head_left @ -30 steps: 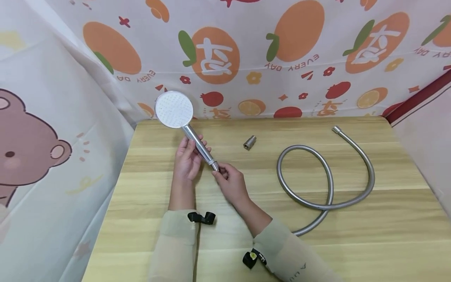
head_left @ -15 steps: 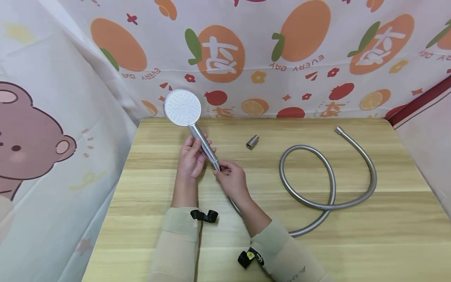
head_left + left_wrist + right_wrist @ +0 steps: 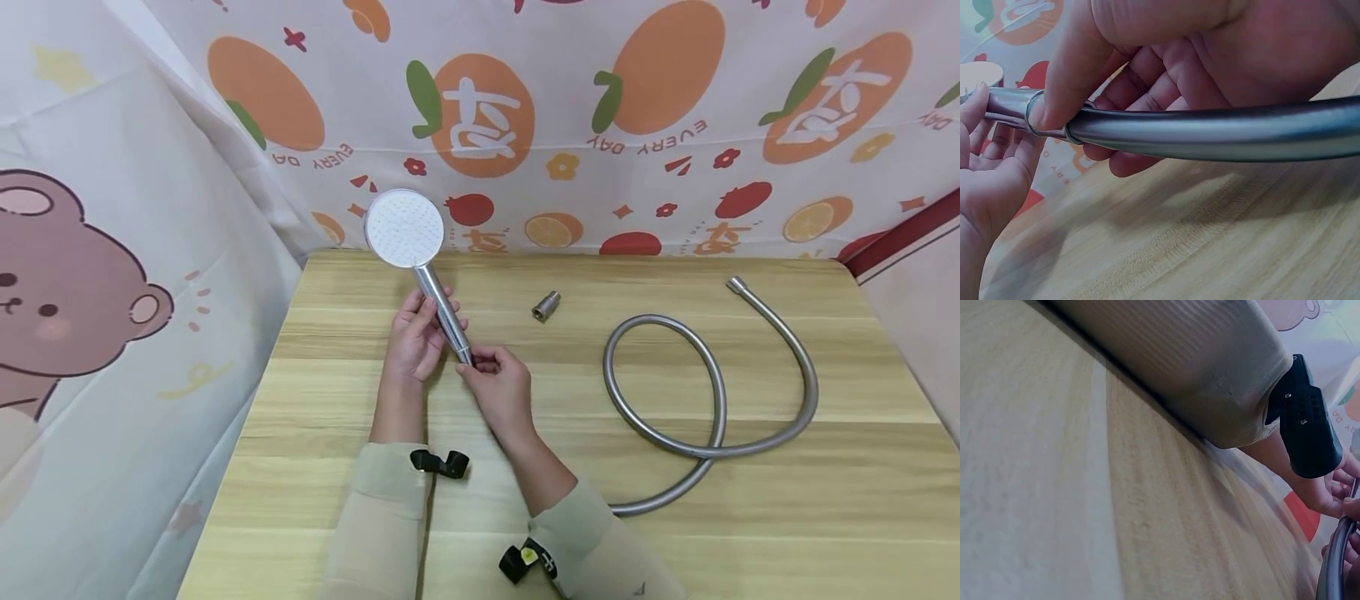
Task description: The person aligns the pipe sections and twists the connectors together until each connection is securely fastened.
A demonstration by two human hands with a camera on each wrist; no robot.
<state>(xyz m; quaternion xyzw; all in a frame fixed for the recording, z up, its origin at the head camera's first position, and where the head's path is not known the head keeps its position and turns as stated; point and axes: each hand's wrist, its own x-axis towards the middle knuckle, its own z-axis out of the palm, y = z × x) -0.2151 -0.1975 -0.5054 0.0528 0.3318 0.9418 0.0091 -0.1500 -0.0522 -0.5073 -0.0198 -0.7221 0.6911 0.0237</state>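
In the head view my left hand [image 3: 416, 342] holds the chrome handle of a hand shower [image 3: 405, 227], whose round white spray face points up. At the handle's lower end my right hand [image 3: 501, 387] pinches the joint between handle and hose. From close up in the left wrist view, the right thumb and fingers grip the collar where the grey metal shower hose [image 3: 1222, 134] meets the handle. That view cannot settle whether the joint is fully tightened. The right wrist view shows part of the hose and the fingertips at its edge.
On the wooden table [image 3: 315, 467], the rest of the hose [image 3: 808, 392] lies looped to the right, its free end toward the back. A small metal fitting [image 3: 546, 307] lies behind the right hand. Printed curtains [image 3: 562, 125] hang along the back and left.
The head view has shifted slightly, moving everything rightward in frame. My right fingers have moved on the joint, and less of the metal end shows between them and the handle. My left hand keeps its hold.
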